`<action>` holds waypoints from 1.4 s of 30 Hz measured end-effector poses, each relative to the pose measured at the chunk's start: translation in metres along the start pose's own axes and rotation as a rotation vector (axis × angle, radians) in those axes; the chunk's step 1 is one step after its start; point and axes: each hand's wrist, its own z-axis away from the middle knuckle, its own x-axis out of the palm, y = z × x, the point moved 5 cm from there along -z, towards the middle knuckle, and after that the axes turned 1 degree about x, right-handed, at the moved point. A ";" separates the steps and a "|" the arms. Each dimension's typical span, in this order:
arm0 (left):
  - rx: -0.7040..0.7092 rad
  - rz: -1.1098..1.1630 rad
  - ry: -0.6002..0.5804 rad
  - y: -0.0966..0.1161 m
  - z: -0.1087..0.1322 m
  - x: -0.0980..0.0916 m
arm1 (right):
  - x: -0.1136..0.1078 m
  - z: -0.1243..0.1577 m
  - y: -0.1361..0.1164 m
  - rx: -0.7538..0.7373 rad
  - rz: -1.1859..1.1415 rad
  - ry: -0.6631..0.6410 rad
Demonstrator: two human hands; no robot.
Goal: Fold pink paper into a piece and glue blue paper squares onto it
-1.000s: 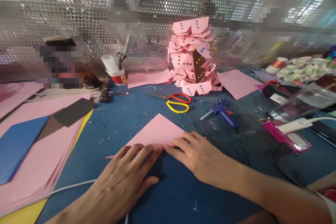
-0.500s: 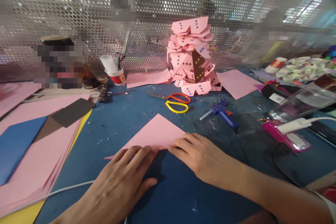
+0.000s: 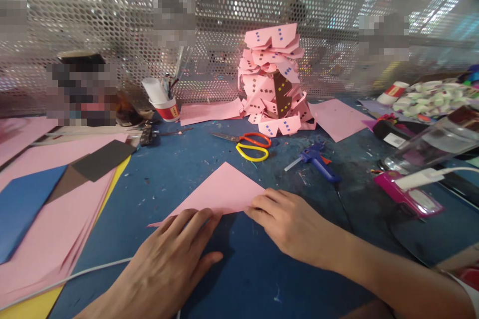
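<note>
A folded pink paper sheet [image 3: 221,190] lies on the blue table [image 3: 243,269], shaped like a triangle with its fold edge toward me. My left hand [image 3: 175,254] rests flat on the table, fingers stretched out, their tips on the left part of the fold edge. My right hand [image 3: 290,224] lies palm down, fingertips curled and pressed on the right end of that edge. Neither hand lifts the paper.
Behind stands a tall pile of folded pink paper pieces [image 3: 275,79]. Orange-yellow scissors [image 3: 250,145] and a blue glue gun [image 3: 318,159] lie mid-table. Stacked pink, blue, black and yellow sheets [image 3: 56,199] fill the left. A paper cup [image 3: 166,105], a magenta phone [image 3: 409,194] and a perforated metal screen surround.
My right hand has slid a little to the right along the fold edge, and my left hand has drawn back slightly toward me. The paper has stayed in place.
</note>
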 end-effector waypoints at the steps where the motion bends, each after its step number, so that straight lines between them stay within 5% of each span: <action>1: -0.006 0.007 0.004 -0.001 0.001 0.001 | 0.000 -0.001 0.001 0.019 -0.019 0.003; 13: -0.145 0.370 0.055 -0.032 -0.005 0.015 | 0.011 -0.014 0.019 0.224 -0.264 0.209; 35: -0.092 0.412 0.078 -0.028 -0.004 0.018 | 0.007 -0.013 0.014 0.263 -0.197 0.134; 42: -0.195 0.464 0.034 -0.029 -0.009 0.019 | 0.011 -0.013 0.017 0.313 -0.224 0.138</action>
